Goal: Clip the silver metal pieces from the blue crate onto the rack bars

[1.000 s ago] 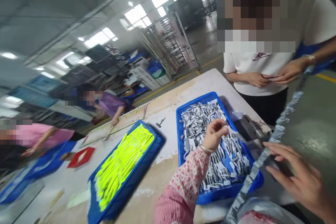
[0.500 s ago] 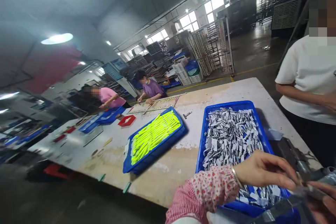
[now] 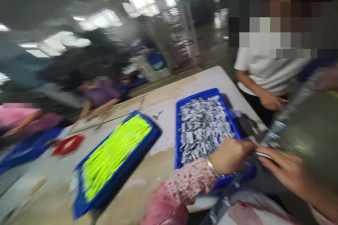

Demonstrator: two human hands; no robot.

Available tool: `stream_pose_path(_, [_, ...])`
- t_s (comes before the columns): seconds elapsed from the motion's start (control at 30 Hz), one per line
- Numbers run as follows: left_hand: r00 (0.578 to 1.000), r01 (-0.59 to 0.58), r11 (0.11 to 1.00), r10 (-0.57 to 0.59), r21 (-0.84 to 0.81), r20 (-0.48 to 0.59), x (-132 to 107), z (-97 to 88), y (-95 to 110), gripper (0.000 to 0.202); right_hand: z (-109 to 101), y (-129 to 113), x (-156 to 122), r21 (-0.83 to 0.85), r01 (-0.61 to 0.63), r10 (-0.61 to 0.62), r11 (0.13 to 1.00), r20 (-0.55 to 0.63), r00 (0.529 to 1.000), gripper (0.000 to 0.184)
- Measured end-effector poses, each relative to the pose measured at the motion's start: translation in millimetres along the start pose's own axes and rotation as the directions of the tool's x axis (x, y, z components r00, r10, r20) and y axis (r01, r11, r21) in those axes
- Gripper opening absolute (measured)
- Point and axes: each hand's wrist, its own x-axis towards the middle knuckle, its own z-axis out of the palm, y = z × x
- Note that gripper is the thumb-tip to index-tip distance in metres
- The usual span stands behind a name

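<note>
My left hand [image 3: 231, 156], in a flowered pink sleeve, reaches past the near edge of a blue tray [image 3: 176, 130] full of small silvery pieces with white tags [image 3: 200, 126]. Its fingers are pinched together, and what lies between them is hidden. My right hand [image 3: 287, 168] is closed on a thin silvery metal rod [image 3: 265, 155], whose far end meets my left fingertips. Behind and below both hands runs a long, shiny grey strip [image 3: 281, 121], blurred, slanting from upper right to lower left.
Left of the silvery pieces stands a blue tray [image 3: 116, 179] of bright yellow-green sticks [image 3: 116, 154]. A red holder [image 3: 68, 145] lies on the worktable [image 3: 142, 182]. A person in white [image 3: 274, 74] stands across the corner; people in purple [image 3: 100, 93] and pink [image 3: 23, 119] work at the far left.
The view has swung right, so the trays and table appear further left. My hands have come clear of the tray's front corner, and more of my right hand shows.
</note>
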Motion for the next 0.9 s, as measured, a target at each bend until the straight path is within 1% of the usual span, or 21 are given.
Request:
stream_pose_path(0.03, [0.999,0.033,0.999,-0.033,0.02,-0.014,-1,-2.3,1,0.015,-8,-10,-1,-0.023,-0.026,0.028,0.999,0.058,0.998,0.022])
stream_pose_path(0.07, [0.998,0.049,0.999,-0.049,0.016,-0.035,-2,-5.6,-1,0.015,-13,-18,2,-0.022,-0.055,0.057,0.998,0.076,0.996,0.023])
stream_pose_path(0.1, [0.995,0.06,0.998,-0.062,-0.018,-0.082,-1,-9.2,-5,0.014,-16,-22,6,-0.002,-0.099,0.099,0.995,0.042,0.994,0.024])
stream_pose_path(0.13, [0.986,0.071,0.993,-0.084,-0.093,-0.141,1,-12.4,-11,0.014,-17,-22,10,0.037,-0.159,0.16,0.987,-0.017,0.987,0.024])
stream_pose_path(0.17, [0.977,0.081,0.975,-0.119,-0.208,-0.176,3,-14.7,-17,0.011,-17,-18,12,0.098,-0.219,0.228,0.971,-0.096,0.969,0.021])
stream_pose_path(0.2, [0.967,0.096,0.941,-0.165,-0.326,-0.193,6,-15.8,-23,0.009,-16,-12,11,0.158,-0.29,0.316,0.944,-0.178,0.932,0.018])
stream_pose_path(0.27, [0.945,0.13,0.847,-0.263,-0.515,-0.194,10,-14.7,-31,0.01,-13,1,0,0.233,-0.395,0.453,0.889,-0.314,0.835,0.014])
stream_pose_path(0.3, [0.933,0.146,0.806,-0.306,-0.573,-0.192,12,-12.6,-34,0.011,-10,7,-8,0.237,-0.438,0.497,0.867,-0.348,0.795,0.016])
stream_pose_path(0.33, [0.92,0.16,0.778,-0.34,-0.608,-0.193,13,-10.0,-36,0.013,-6,12,-17,0.22,-0.474,0.523,0.853,-0.353,0.776,0.018])
stream_pose_path(0.37, [0.91,0.172,0.762,-0.366,-0.625,-0.196,15,-7.1,-38,0.014,-1,16,-25,0.19,-0.503,0.538,0.843,-0.326,0.778,0.02])
stream_pose_path(0.4, [0.905,0.181,0.755,-0.379,-0.63,-0.194,17,-4.2,-39,0.016,5,19,-32,0.153,-0.524,0.546,0.838,-0.268,0.794,0.023])
stream_pose_path(0.47, [0.906,0.197,0.764,-0.381,-0.615,-0.183,22,1.1,-41,0.017,20,23,-39,0.064,-0.542,0.546,0.838,-0.112,0.831,0.03])
stream_pose_path(0.5, [0.91,0.202,0.775,-0.374,-0.598,-0.178,25,3.3,-42,0.018,27,24,-39,0.013,-0.544,0.544,0.839,-0.038,0.838,0.036])
stream_pose_path(0.57, [0.918,0.203,0.802,-0.356,-0.562,-0.176,30,6.8,-43,0.019,40,26,-34,-0.1,-0.559,0.566,0.823,0.064,0.822,0.045])
stream_pose_path(0.6, [0.921,0.201,0.814,-0.346,-0.546,-0.177,32,8.3,-44,0.02,45,27,-31,-0.153,-0.568,0.583,0.809,0.092,0.807,0.047])
stream_pose_path(0.67, [0.93,0.188,0.837,-0.32,-0.514,-0.18,34,10.6,-45,0.022,54,30,-23,-0.224,-0.574,0.607,0.788,0.123,0.785,0.045])
stream_pose_path(0.77, [0.946,0.158,0.879,-0.265,-0.449,-0.186,34,13.1,-47,0.023,60,35,-18,-0.257,-0.546,0.592,0.798,0.159,0.79,0.037])
stream_pose_path(0.9, [0.964,0.107,0.93,-0.184,-0.352,-0.192,33,14.7,-46,0.023,63,40,-20,-0.255,-0.522,0.571,0.814,0.188,0.799,0.03])
